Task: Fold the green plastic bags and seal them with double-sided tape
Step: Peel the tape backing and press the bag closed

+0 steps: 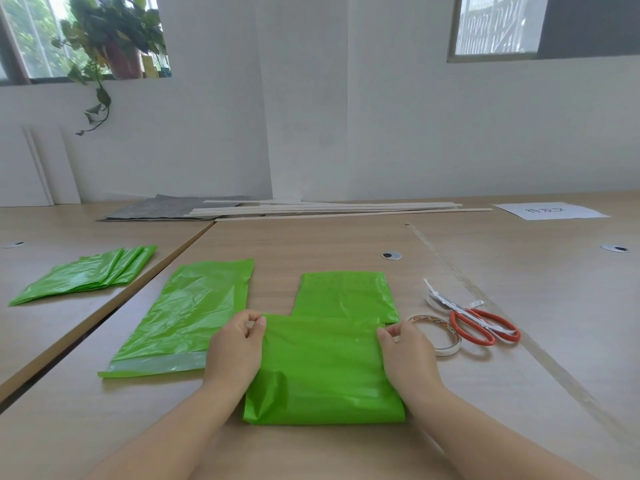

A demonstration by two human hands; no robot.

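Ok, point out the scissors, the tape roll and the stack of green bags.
scissors (455,323): head view, orange handle.
tape roll (448,350): head view, near rim.
stack of green bags (86,275): head view, top bag.

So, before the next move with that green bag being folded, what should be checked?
1. Grip of the left hand on the green bag, at its folded edge: ok.
2. Grip of the right hand on the other end: ok.
3. Folded edge straight across: ok.
4. Is the tape roll close by the right hand: ok.
5. Are the scissors free, beside the tape roll: ok.
6. Tape already on this bag: cannot tell.
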